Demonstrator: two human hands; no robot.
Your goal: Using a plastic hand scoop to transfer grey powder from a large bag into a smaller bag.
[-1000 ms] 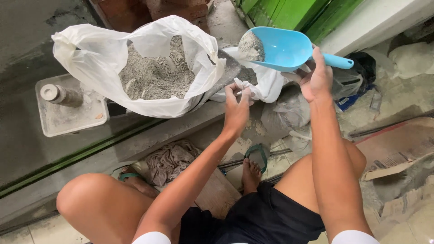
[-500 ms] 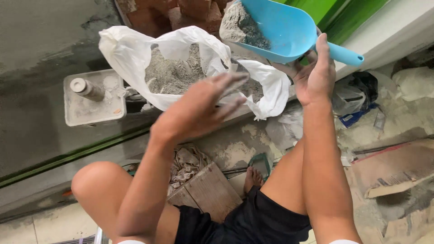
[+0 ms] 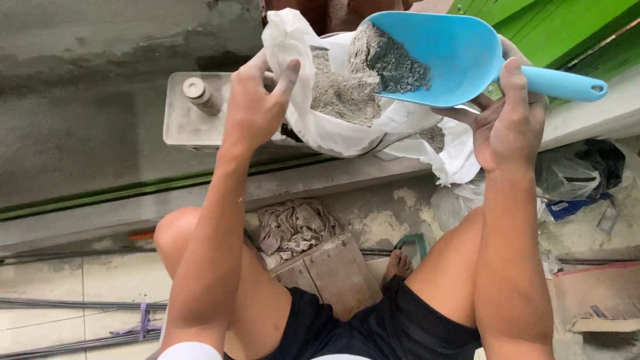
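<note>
Head view: right hand [image 3: 510, 123] fingers closed round blue scoop [image 3: 453, 57] handle — scoop holds grey powder [image 3: 390, 60] above white bag [image 3: 347, 127]. Left hand [image 3: 257, 107] fingers pinch bag rim.

- My left hand [image 3: 257, 110] covers the rim of the white bag [image 3: 347, 133] at 9 o'clock.
- The blue scoop [image 3: 453, 57] hides the bag's 2 o'clock side.
- The top edge cuts off the bag's mouth.
- My right hand [image 3: 510, 120] hides part of the scoop's handle.
</note>
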